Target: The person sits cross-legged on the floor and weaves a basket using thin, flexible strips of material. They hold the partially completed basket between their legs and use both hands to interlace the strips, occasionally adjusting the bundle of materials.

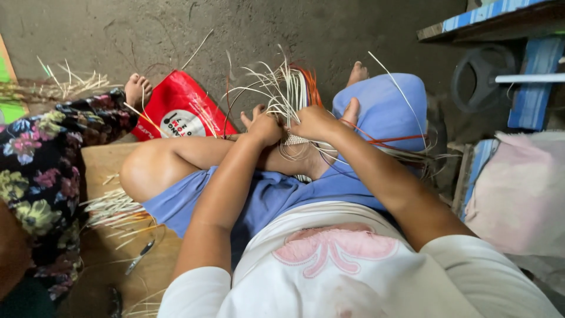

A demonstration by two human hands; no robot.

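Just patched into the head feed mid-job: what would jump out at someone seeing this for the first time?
Dead centre, the left hand and right hand grip a small woven piece over the crossed legs, with pale strips and a few orange strips fanning upward. Just left of it a red bag lies on the floor. At far left sits another person in floral cloth, with a bundle of strips on the board beside them.

Grey concrete floor (247, 29), wooden board (103, 165) laid on it at left. On board: pale loose reed strips (112, 206) in bundle, small metal pliers (139, 257). Red plastic bag (179, 109) flat on floor beside board. More pale strips (70, 79) scattered at far left.
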